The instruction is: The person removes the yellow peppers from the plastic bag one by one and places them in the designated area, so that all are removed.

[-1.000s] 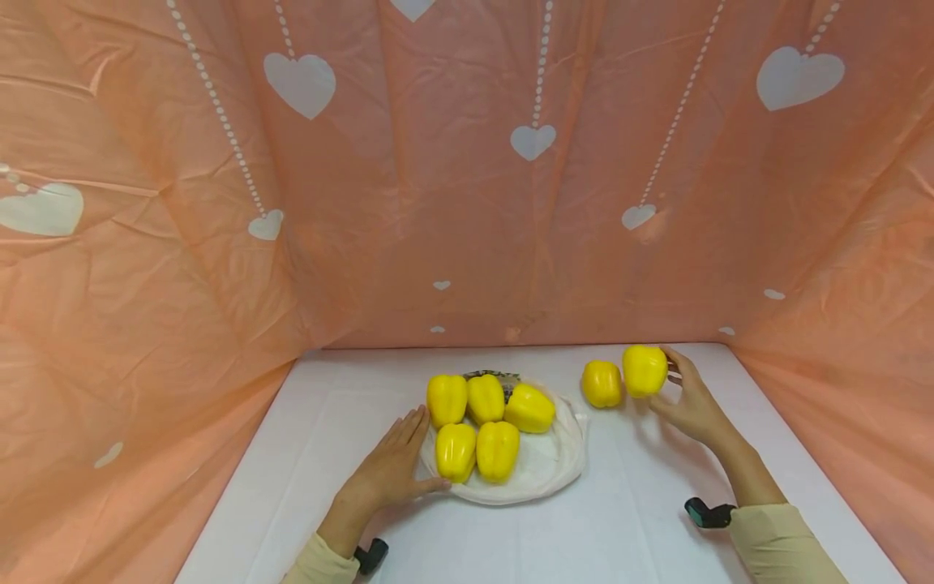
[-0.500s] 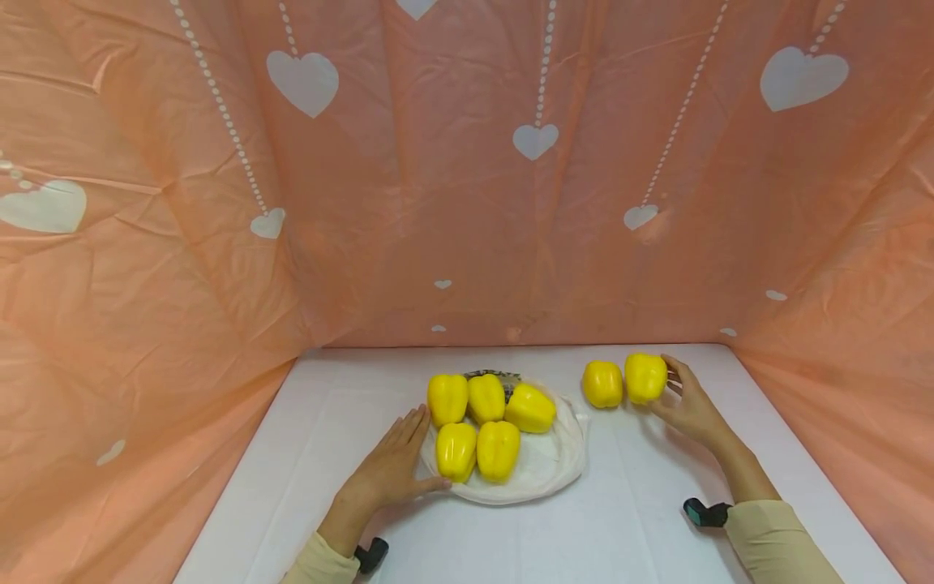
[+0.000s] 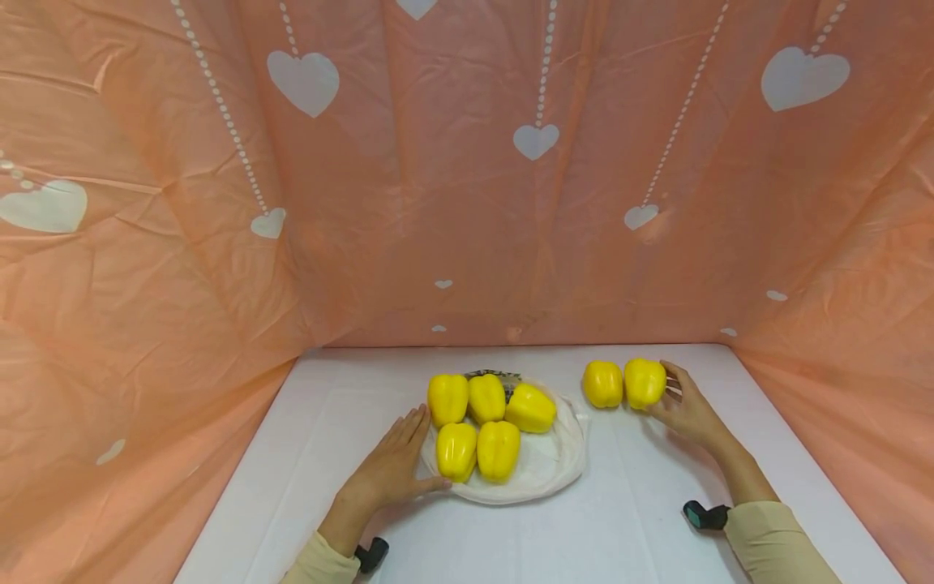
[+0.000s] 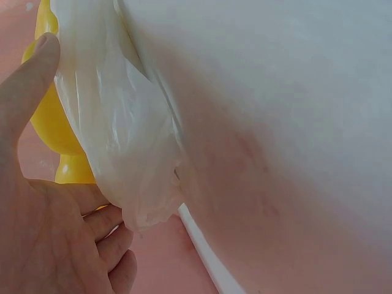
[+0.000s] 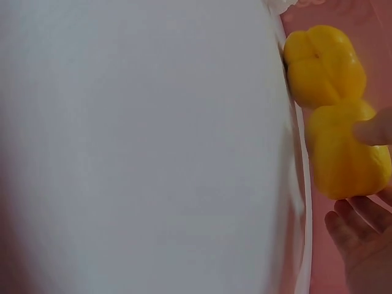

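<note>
My right hand (image 3: pixel 688 410) holds a yellow bell pepper (image 3: pixel 645 384) between thumb and fingers at the back right of the table. Right beside it, on the left, stands another yellow bell pepper (image 3: pixel 602 384); the right wrist view shows the held bell pepper (image 5: pixel 346 156) close against its neighbour (image 5: pixel 321 64). Several more bell peppers (image 3: pixel 499 452) lie on a flattened whitish plastic bag (image 3: pixel 543 484). Along the bag's left side rests my left hand (image 3: pixel 390 464), fingers extended and thumb apart. In the left wrist view the thumb and fingers touch the crumpled bag (image 4: pixel 116 122).
A white cloth covers the table (image 3: pixel 606 527). Peach curtains (image 3: pixel 467 243) with white hearts enclose it at the back and both sides. A dark patterned patch (image 3: pixel 503 380) shows behind the peppers at the bag's far edge.
My right hand has lowered its bell pepper slightly toward the table, bringing it level with the neighbouring one. The left hand and the peppers on the bag have stayed in place.
</note>
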{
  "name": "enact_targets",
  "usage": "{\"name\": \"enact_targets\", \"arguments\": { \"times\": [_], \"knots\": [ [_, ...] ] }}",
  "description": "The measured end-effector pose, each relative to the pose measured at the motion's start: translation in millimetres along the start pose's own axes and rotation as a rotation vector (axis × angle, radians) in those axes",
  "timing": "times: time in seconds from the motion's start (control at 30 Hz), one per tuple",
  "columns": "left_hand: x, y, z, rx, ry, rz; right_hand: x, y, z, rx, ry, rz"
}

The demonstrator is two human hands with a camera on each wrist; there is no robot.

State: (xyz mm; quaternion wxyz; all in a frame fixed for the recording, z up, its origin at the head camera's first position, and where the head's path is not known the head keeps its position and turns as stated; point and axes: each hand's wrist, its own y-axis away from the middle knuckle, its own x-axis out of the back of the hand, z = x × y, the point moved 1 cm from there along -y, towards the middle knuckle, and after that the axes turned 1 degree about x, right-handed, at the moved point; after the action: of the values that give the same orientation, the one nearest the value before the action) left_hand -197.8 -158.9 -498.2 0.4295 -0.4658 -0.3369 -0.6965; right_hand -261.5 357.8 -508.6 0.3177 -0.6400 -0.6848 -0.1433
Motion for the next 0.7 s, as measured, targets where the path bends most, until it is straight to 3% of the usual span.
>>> {"name": "enact_targets", "arguments": {
  "times": [0.7],
  "knots": [
    [1.5, -0.1, 0.9, -0.007, 0.007, 0.014, -0.7, 2.7, -0.5, -0.073, -0.001, -0.081]
  ]
}}
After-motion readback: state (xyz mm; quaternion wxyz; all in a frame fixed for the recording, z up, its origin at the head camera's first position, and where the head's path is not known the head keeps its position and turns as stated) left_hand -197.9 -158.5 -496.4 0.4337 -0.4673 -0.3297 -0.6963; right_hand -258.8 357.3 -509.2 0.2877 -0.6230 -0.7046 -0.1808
